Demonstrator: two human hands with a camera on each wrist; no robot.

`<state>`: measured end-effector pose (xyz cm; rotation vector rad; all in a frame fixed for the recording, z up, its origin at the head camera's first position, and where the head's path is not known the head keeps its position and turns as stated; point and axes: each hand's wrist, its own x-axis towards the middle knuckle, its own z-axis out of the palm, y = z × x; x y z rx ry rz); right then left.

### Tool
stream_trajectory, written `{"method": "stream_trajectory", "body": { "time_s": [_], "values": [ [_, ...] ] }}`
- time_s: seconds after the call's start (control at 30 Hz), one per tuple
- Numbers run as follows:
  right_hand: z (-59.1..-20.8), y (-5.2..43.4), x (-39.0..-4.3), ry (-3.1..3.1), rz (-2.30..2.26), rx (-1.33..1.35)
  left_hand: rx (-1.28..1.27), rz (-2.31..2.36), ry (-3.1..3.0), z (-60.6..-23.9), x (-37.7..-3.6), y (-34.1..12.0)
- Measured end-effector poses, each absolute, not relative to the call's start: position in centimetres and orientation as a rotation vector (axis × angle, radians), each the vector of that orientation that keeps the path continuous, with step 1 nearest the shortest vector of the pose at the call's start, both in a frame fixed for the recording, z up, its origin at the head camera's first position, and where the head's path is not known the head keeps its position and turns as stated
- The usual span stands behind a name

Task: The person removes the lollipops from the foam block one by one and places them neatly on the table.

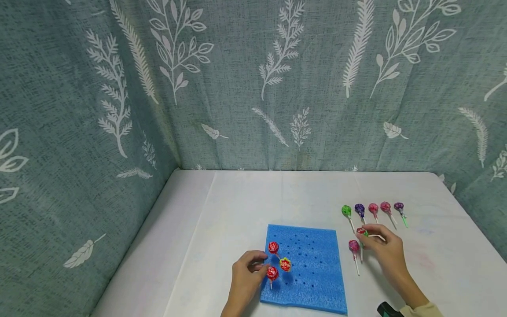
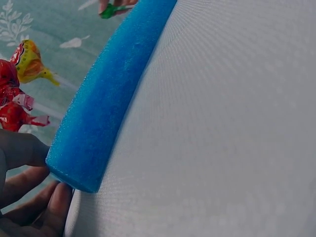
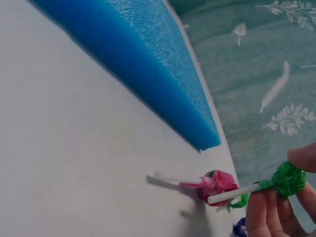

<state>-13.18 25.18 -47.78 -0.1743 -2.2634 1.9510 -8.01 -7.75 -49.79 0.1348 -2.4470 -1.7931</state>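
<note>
My right hand [image 1: 382,246] pinches a lollipop [image 3: 290,178] between thumb and fingers. Its wrapped head looks green in the right wrist view, with red also showing in the head view; the bare white stick points away from the fingers. At the left edge of a blue foam board [image 1: 317,273] with small holes, my left hand [image 1: 246,275] rests with bent fingers, the fingertips touching the edge. Two red lollipops [image 1: 272,273] and a yellow-and-red lollipop [image 1: 285,264] stand in the board's left part, close to that hand.
Beyond my right hand lies a row of lollipops, among them a green one [image 1: 346,211] and a dark purple one [image 1: 359,209]. A pink-red lollipop [image 1: 354,246] lies between the board and that hand. A black object [image 1: 388,309] shows by the right sleeve. Patterned curtain surrounds the white table [image 1: 222,211].
</note>
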Motion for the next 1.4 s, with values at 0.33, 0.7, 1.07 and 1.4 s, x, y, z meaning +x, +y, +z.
{"method": "stream_trajectory", "body": {
  "time_s": [0.33,0.7,1.07,1.4],
  "values": [
    [-48.7,25.9,-13.0,-2.380,1.872,-0.201,0.124,-1.783,-2.456,-49.6,-7.9,-7.7],
    [-49.0,26.7,-13.1,-2.422,1.878,-0.207,0.152,-1.761,-2.494,-50.8,-8.2,-7.8],
    [-49.2,27.5,-13.4,-2.512,1.841,-0.332,0.174,-1.761,-2.511,-50.7,-8.4,-7.8],
    [-49.1,28.2,-13.5,-2.694,1.682,-0.359,0.160,-1.756,-2.507,-50.8,-8.4,-7.8]
  ]
}}
